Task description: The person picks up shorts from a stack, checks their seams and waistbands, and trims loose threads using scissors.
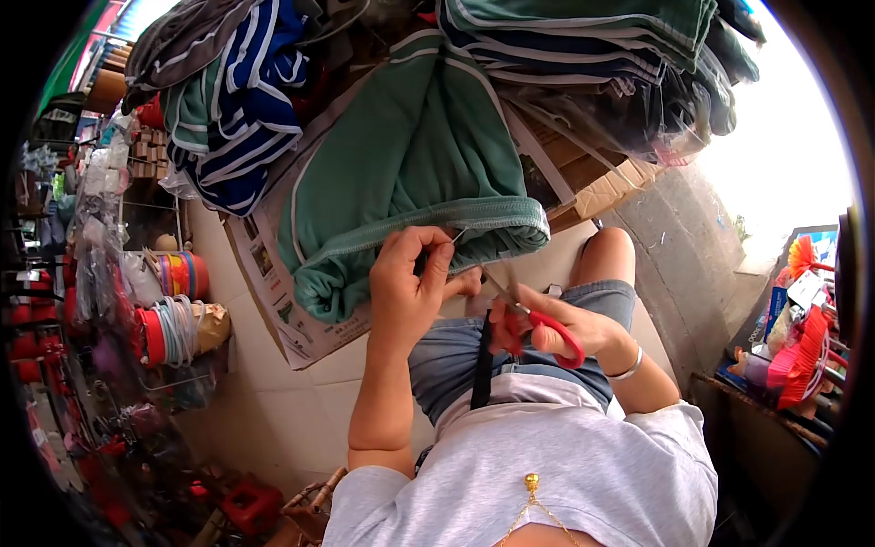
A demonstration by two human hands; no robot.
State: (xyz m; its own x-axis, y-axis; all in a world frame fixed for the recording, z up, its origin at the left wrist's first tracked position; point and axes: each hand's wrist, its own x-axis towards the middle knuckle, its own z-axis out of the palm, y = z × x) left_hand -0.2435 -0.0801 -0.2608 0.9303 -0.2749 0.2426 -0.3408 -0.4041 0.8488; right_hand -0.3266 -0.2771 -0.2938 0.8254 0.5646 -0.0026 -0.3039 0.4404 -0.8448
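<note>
Green trousers [392, 155] with white piping lie over the work surface, their gathered elastic waistband [437, 219] toward me. My left hand [412, 269] is at the lower edge of the waistband, thumb and forefinger pinched together on a thin pale thread [458, 235] near the cloth. Red-handled scissors [558, 335] are in my right hand [570, 328], fingers through the handles. The scissor blades are parted and point up and left, just below the waistband and apart from it. A black strap [483, 365] hangs beside my right hand, over my shorts.
Folded green and navy garments [574, 41] are stacked at the upper right, with blue striped clothes [246, 109] at upper left. Newspaper [319, 337] lies under the trousers. Tape and cord rolls [173, 330] hang at left. A box of colourful items [793, 319] stands right.
</note>
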